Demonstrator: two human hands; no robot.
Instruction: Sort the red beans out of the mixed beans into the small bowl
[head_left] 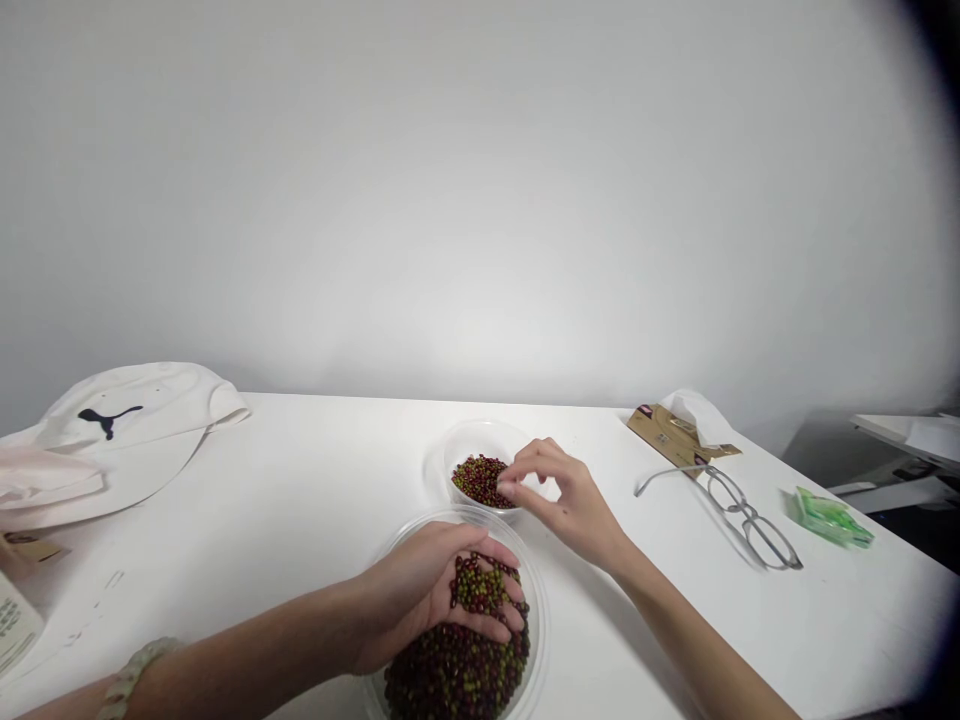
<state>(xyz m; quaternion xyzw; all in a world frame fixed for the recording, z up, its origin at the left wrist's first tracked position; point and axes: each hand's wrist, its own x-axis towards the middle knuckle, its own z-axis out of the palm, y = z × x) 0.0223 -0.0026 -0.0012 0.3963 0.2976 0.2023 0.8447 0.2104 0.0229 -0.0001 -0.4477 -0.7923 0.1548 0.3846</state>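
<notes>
My left hand (427, 595) is palm up over the large clear bowl (541, 610), its fingers curved around a small heap of mixed red and green beans (480, 585). Many more red and green beans (457, 680) fill the bowl beneath it. Farther back, the smaller clear bowl (480, 432) holds a shallower layer of the same mixed beans (478, 478). At that bowl's right side is my right hand (559, 495), thumb and index finger pinched together near the rim. Whether a bean sits between those fingertips is too small to make out.
A white cap (150, 410) with a dark logo and a pale pink cloth (49, 475) lie at the left. To the right are a brown tissue pack (664, 437), eyeglasses (750, 515) and a green packet (832, 517). A wall (480, 200) stands behind the white table (315, 480).
</notes>
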